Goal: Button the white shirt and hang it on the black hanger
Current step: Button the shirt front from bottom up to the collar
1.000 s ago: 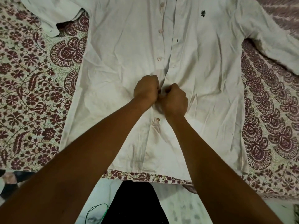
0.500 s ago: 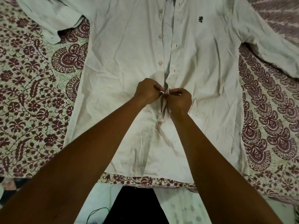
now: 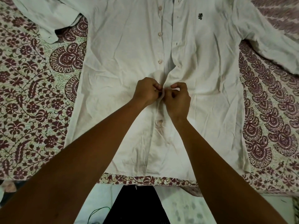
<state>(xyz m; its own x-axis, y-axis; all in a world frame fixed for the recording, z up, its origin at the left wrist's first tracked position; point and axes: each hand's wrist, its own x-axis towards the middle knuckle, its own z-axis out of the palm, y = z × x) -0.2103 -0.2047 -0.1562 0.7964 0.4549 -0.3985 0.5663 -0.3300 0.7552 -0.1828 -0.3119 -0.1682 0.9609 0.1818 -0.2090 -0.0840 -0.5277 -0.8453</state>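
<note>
Pinching the white shirt (image 3: 123,62) at its front edges, left hand (image 3: 148,92) and right hand (image 3: 178,101) work one hidden button; lowest button (image 3: 159,122) looks fastened, three upper buttons (image 3: 160,62) open, hanging not yet done

The shirt (image 3: 121,70) collar and one sleeve end are cut off by frame edges. Fingers (image 3: 156,86) of the left hand (image 3: 146,92) and right hand (image 3: 178,101) cover the placket between them. The chest emblem (image 3: 200,15) is too small to identify.
</note>
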